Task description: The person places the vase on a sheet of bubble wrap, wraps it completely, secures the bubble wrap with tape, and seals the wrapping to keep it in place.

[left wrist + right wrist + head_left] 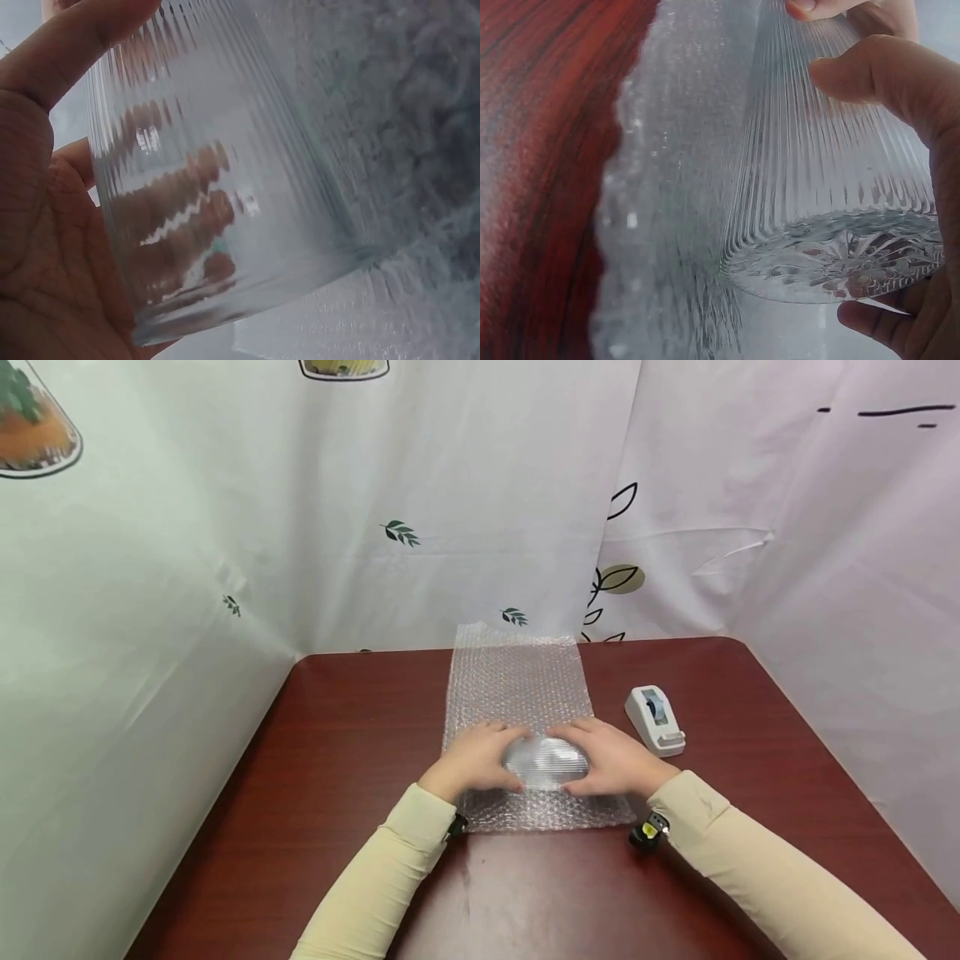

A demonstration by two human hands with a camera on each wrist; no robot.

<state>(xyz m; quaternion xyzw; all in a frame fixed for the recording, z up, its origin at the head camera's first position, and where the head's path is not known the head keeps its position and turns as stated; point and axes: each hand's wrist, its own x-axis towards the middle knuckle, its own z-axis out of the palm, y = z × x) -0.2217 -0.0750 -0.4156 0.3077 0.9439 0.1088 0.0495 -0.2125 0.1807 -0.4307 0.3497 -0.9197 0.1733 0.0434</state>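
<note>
A clear ribbed drinking glass lies on its side across a sheet of bubble wrap. My left hand holds one end of it, thumb on the near side and fingers on the far side. Through the clear wall in the left wrist view, the fingers show behind the glass. At the other end my right hand grips the glass the same way. The star-patterned base faces the right palm in the right wrist view.
A white tape dispenser stands on the dark red table, right of the bubble wrap. The wrap reaches past the table's back edge against a white printed curtain. More curtain hangs at both sides.
</note>
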